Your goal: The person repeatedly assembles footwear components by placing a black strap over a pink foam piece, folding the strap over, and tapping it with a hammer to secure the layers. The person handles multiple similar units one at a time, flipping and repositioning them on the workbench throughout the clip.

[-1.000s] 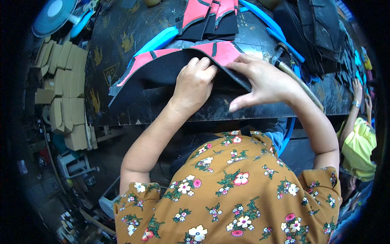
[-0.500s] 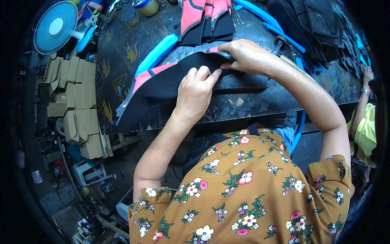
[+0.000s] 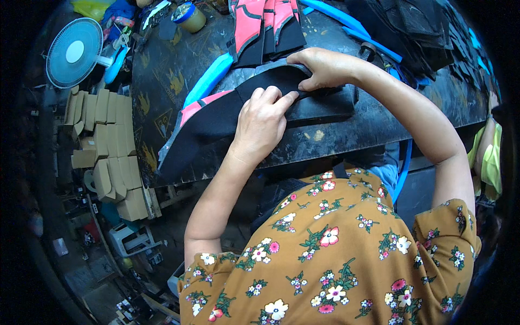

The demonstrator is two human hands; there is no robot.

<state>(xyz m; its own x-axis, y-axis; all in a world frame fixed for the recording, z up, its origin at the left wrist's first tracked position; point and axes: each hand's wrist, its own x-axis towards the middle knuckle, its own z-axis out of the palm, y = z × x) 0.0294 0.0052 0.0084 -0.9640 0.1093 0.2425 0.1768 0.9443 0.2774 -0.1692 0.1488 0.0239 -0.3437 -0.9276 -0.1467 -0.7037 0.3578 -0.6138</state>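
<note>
A long, curved, flexible black panel (image 3: 208, 122) with a pink and grey border lies bent across the near part of the dark table. My left hand (image 3: 260, 123) is closed on its middle, fingers curled and thumb and forefinger pressed to the black face. To the right, my right hand (image 3: 327, 67) grips the panel's far edge, fingers over the rim and thumb on the near side. What lies between the fingertips of each hand is mostly hidden. Beneath the right hand, a flat black piece (image 3: 325, 108) rests on the table.
Pink-and-black panels (image 3: 265, 32) are stacked beyond my hands. Blue strips (image 3: 208, 78) lie beside the panel and at the far right. A lidded jar (image 3: 189, 19) stands at the back. Left are a fan (image 3: 75, 53) and cardboard boxes (image 3: 116, 141). Black sheets (image 3: 406, 27) pile up at right.
The view has shifted slightly. The panel's far edge has turned under my right hand, and the pink patch by its fingers no longer shows. Both hands keep their hold.
</note>
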